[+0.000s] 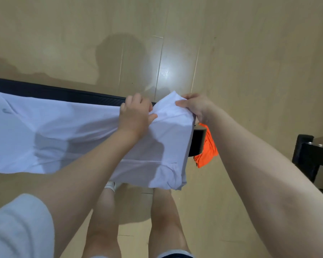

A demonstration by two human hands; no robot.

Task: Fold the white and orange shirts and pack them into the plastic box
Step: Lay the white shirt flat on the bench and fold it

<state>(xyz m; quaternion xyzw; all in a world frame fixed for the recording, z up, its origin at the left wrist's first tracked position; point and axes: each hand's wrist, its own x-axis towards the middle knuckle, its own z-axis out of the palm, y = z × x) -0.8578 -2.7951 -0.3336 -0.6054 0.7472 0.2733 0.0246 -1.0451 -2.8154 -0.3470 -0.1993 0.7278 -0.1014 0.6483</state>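
Note:
The white shirt (67, 135) lies spread over a dark table (54, 92), its right end hanging over the table's end. My left hand (135, 116) pinches a fold of the white cloth near the far edge. My right hand (196, 107) grips the shirt's raised far right corner. The orange shirt (207, 148) hangs at the table's right end, mostly hidden behind the white shirt and the table end. The plastic box is not in view.
Light wooden floor (250, 53) surrounds the table. A black piece of furniture (309, 155) stands at the right edge. My own legs (168, 220) and a white shoe (110, 185) are below the table's near edge.

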